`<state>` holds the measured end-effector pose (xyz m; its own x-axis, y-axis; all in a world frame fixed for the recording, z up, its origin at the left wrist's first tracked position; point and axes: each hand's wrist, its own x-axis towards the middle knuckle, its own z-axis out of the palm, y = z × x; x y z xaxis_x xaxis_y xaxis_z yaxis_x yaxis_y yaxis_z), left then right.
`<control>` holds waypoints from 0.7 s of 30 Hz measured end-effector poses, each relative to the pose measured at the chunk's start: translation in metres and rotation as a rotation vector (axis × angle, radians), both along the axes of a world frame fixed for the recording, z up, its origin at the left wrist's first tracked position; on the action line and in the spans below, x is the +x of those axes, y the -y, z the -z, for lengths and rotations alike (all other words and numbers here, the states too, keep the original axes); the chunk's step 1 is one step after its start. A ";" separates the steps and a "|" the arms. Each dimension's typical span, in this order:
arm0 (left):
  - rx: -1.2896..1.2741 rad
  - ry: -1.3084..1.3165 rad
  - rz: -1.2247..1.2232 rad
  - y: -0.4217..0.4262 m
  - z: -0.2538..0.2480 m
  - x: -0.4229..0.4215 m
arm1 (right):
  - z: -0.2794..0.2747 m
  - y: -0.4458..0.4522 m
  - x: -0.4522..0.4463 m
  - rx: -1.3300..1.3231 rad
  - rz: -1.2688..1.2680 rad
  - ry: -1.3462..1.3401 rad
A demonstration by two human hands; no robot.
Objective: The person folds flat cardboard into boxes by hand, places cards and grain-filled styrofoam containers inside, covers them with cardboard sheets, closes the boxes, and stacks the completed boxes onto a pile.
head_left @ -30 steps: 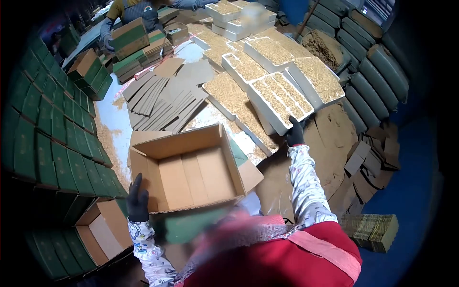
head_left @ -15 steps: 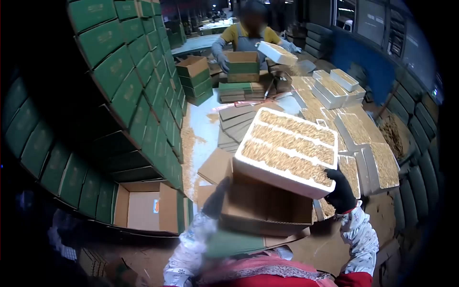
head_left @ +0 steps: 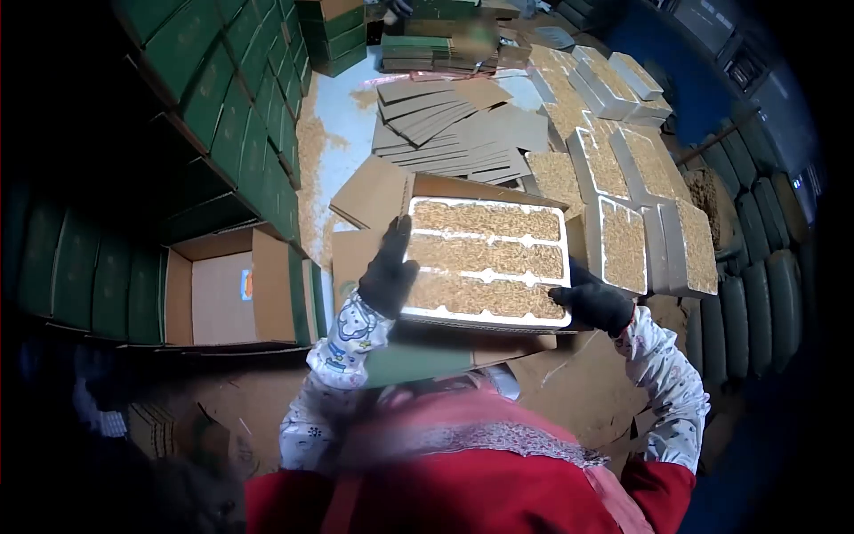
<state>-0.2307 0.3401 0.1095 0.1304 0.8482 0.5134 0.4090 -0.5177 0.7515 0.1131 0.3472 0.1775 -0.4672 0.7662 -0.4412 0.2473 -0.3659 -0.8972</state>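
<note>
A white foam box (head_left: 492, 264) filled with tan, grain-like loose material in three strips sits inside an open cardboard box (head_left: 485, 189), roughly level with its rim. My gloved left hand (head_left: 390, 270) is at the left side, its fingers along the cardboard wall and its thumb over the rim by the foam. On the right, my gloved right hand (head_left: 598, 303) grips the foam box's lower right edge, thumb on top and fingers hidden below. Flat green cardboard (head_left: 418, 360) lies under the near side.
Green cartons (head_left: 200, 84) are stacked high on the left, above an open carton (head_left: 213, 289). Flat cardboard sheets (head_left: 445, 133) lie beyond my hands. More filled foam boxes (head_left: 620, 240) stand at right, near stacked dark sacks (head_left: 756, 320). A co-worker's gloved hand (head_left: 398, 9) shows at the top.
The foam box has come down from its tilt above the cardboard box and now lies level inside it. My left hand has moved up along the cardboard wall. The view has tipped downward.
</note>
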 end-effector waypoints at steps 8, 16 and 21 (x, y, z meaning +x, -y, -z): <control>-0.443 0.593 0.149 -0.065 0.004 -0.034 | 0.079 -0.029 0.003 0.712 -0.843 0.883; -0.576 -0.757 0.085 -0.262 0.148 -0.028 | -0.038 -0.024 -0.039 0.990 0.168 0.798; -0.442 -1.477 0.124 -0.301 0.145 -0.004 | 0.047 -0.057 0.066 0.734 0.534 0.877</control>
<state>-0.2349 0.6415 -0.0351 0.3569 0.8385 -0.4117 0.8730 -0.4562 -0.1723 0.1792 0.4044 0.1305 0.2092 0.9641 0.1636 0.8363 -0.0897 -0.5409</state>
